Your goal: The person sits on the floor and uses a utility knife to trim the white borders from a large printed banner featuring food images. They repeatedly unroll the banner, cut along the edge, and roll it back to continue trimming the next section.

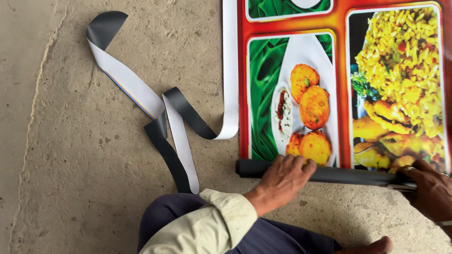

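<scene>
Over on the far left it's bare concrete floor (52, 148), rough and pitted, with a smoother band running down the edge. Moving in, a long trimmed strip (134, 87) of banner material snakes across the floor, white on one face and dark grey on the other, curling up at its top end and looping over itself near the middle before it runs up along the banner's white left margin.

Now the left hand (281, 178): palm down, fingers curled over the top of the rolled end (348, 175), a dark grey tube lying straight across the floor at the banner's near edge. That hand is pressing on the roll near its left end, the cream sleeve (204, 230) cuffed at the wrist behind it.

Above the roll lies the printed banner (337, 97), flat on the floor, red-bordered, with pictures of food: fried golden rounds on a white plate against green cloth, and to the right a heap of yellow rice.

Further right, the right hand (436, 193) grips the same roll, fingers wrapped around it, a ring on one finger and thin bangles at the wrist. Down at the bottom, the person's dark blue trousers (276, 248) and a bare foot (367, 253) rest on the floor just below the roll.
</scene>
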